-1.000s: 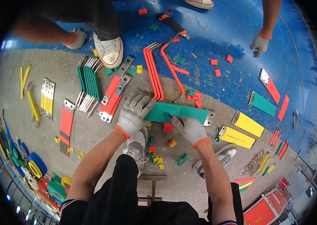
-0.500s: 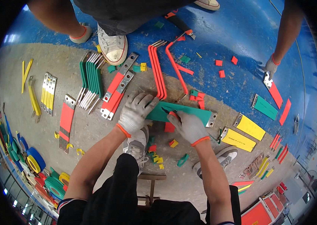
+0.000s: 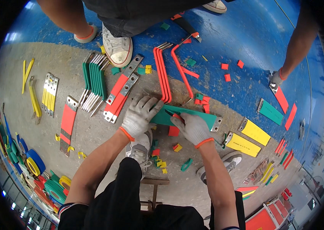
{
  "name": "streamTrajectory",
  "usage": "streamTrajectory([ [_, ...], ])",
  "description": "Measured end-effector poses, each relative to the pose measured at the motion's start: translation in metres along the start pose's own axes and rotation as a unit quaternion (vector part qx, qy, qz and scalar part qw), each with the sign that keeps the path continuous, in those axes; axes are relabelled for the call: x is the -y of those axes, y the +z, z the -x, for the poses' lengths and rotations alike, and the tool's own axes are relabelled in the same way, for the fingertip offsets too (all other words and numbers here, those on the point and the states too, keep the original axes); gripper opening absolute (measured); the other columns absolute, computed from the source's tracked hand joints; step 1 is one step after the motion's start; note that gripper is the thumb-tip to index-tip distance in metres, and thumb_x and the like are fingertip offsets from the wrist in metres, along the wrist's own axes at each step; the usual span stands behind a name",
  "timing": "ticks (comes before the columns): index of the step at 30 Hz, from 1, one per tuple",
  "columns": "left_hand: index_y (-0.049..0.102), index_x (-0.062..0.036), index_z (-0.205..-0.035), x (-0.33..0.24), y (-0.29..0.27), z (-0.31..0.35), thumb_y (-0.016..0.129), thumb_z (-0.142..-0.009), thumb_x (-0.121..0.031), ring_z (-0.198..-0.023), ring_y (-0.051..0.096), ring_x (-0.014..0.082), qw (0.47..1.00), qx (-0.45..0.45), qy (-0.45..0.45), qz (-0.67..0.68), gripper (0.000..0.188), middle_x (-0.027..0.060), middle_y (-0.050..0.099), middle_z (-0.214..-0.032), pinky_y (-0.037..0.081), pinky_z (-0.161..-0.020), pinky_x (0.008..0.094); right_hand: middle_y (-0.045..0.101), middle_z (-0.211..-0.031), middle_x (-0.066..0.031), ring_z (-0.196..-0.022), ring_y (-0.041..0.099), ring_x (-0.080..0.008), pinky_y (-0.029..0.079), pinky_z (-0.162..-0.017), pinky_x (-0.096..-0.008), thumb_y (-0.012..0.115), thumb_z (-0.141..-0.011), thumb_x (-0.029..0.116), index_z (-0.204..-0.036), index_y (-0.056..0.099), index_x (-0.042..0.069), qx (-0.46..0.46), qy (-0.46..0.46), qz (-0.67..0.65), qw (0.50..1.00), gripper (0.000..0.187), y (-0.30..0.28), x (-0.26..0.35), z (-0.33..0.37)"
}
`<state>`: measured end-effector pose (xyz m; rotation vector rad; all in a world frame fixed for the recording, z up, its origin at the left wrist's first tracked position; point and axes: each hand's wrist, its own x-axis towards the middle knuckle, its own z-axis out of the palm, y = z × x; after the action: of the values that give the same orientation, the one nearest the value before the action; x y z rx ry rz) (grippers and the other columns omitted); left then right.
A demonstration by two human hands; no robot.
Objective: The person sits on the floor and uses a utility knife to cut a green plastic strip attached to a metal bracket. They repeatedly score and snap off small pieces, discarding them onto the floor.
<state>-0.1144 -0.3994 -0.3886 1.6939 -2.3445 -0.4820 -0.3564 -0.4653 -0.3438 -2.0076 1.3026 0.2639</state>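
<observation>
Green bar (image 3: 187, 115) gripped by both gloved hands (image 3: 141, 115) (image 3: 192, 128).

green bar (image 3: 204, 117), white gloves (image 3: 141, 115), blue floor (image 3: 246, 34)

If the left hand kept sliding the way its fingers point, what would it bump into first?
Probably the bent red bars, just beyond the left hand, whose fingers point up and right across the green bar. Depth is hard to judge.
</observation>
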Motion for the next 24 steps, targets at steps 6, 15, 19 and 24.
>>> streamTrajectory([
  [6,0.06,-0.0147,-0.145,0.0,0.0,0.001,0.092,-0.057,-0.026,-0.132,0.056,0.0329,1.0,-0.008,-0.004,0.009,0.095,0.0086,0.062,-0.138,0.04,-0.118,0.0559,0.069,-0.076,-0.0223,-0.074,0.068,-0.0429,0.053,-0.066,-0.0539,0.062,-0.101,0.052,-0.086,0.07,0.004,-0.001,0.005,0.0,1.0,0.051,0.001,0.003,0.002],
  [15,0.058,-0.0153,-0.146,0.0,-0.001,-0.001,0.094,-0.057,-0.029,-0.133,0.056,0.034,1.0,-0.007,-0.001,0.007,0.097,0.01,0.061,-0.138,0.039,-0.118,0.0561,0.07,-0.086,-0.0257,-0.084,0.067,-0.0467,0.052,-0.074,-0.057,0.056,-0.103,0.055,-0.089,0.071,0.001,0.078,0.064,-0.036,0.994,0.058,-0.011,0.008,-0.008],
  [19,0.057,-0.0163,-0.148,-0.003,-0.005,-0.001,0.095,-0.058,-0.03,-0.134,0.055,0.0343,0.999,0.012,-0.013,0.027,0.099,0.0102,0.06,-0.14,0.039,-0.118,0.0565,0.071,-0.088,-0.0256,-0.086,0.068,-0.0462,0.053,-0.075,-0.0563,0.055,-0.103,0.056,-0.09,0.072,0.001,0.061,0.069,-0.04,0.995,0.06,-0.009,0.008,-0.004],
  [24,0.056,-0.0167,-0.148,-0.003,-0.005,-0.001,0.095,-0.058,-0.03,-0.135,0.054,0.0342,1.0,0.01,-0.012,0.026,0.099,0.0099,0.059,-0.141,0.038,-0.118,0.0569,0.072,-0.09,-0.0251,-0.086,0.069,-0.0461,0.054,-0.076,-0.0562,0.054,-0.103,0.057,-0.092,0.073,0.001,0.091,0.103,-0.045,0.989,0.06,-0.013,0.0,0.008],
])
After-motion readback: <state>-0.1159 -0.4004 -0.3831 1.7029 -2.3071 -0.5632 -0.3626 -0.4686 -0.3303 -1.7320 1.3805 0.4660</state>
